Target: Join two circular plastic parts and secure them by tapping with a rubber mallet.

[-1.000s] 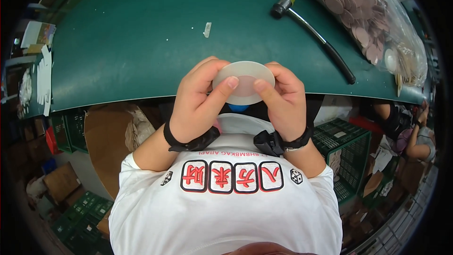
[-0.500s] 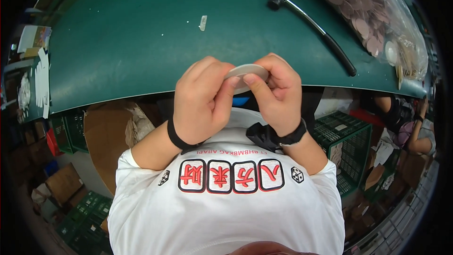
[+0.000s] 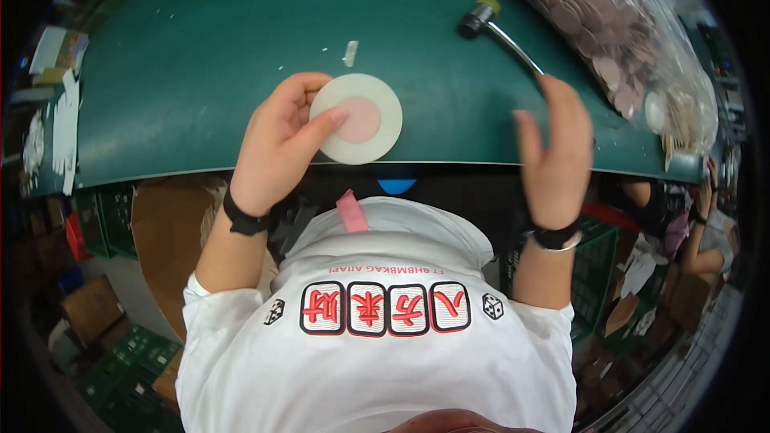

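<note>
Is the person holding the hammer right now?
No, the right hand is open in the air near the hammer, which lies on the green table, while the left hand touches the round white disc.

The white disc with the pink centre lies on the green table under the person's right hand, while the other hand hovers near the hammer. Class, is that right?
Not quite. The head view shows the left hand, not the right, resting its fingers on the white disc on the green table. It is the right hand that hovers open near the hammer.
</note>
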Available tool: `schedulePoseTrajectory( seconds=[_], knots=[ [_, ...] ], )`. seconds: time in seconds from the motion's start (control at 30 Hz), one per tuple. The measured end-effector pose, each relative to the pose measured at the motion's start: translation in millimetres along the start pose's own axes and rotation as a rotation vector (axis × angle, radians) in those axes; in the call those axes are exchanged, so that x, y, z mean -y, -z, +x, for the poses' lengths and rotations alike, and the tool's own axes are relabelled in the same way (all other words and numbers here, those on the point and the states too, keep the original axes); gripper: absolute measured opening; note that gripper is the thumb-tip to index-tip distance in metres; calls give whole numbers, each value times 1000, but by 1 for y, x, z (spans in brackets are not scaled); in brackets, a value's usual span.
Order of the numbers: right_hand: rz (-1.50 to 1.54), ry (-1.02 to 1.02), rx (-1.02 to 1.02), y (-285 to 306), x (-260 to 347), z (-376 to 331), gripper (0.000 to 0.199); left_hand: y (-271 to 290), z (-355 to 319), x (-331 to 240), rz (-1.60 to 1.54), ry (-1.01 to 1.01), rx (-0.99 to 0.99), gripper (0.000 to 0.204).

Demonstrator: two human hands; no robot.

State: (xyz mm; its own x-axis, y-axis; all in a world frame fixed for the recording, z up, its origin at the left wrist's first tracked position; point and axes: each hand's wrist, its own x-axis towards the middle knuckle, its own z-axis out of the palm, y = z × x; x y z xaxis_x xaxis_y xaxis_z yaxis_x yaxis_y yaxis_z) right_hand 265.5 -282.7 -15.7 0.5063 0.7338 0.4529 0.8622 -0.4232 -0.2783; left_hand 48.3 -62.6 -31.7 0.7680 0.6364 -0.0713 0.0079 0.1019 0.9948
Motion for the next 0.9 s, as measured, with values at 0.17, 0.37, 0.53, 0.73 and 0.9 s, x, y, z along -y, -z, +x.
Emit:
schedulePoseTrajectory(
  seconds=[0.17,0.37,0.53,0.73,0.9],
  knots=[
    [-279,24,210,2,-66,6,47,19,16,17,306,-31,36,29],
    [-323,14,308,2,-60,16,33,11,13,18,591,-133,-94,37],
    [290,-169,437,25,-36,1,21,10,6,17,928,-421,-223,37],
    [753,-368,576,25,48,-17,14,7,-22,16,1096,-586,15,42],
    [605,-201,560,8,48,-25,16,5,-19,22,1192,-706,49,42]
  ],
)
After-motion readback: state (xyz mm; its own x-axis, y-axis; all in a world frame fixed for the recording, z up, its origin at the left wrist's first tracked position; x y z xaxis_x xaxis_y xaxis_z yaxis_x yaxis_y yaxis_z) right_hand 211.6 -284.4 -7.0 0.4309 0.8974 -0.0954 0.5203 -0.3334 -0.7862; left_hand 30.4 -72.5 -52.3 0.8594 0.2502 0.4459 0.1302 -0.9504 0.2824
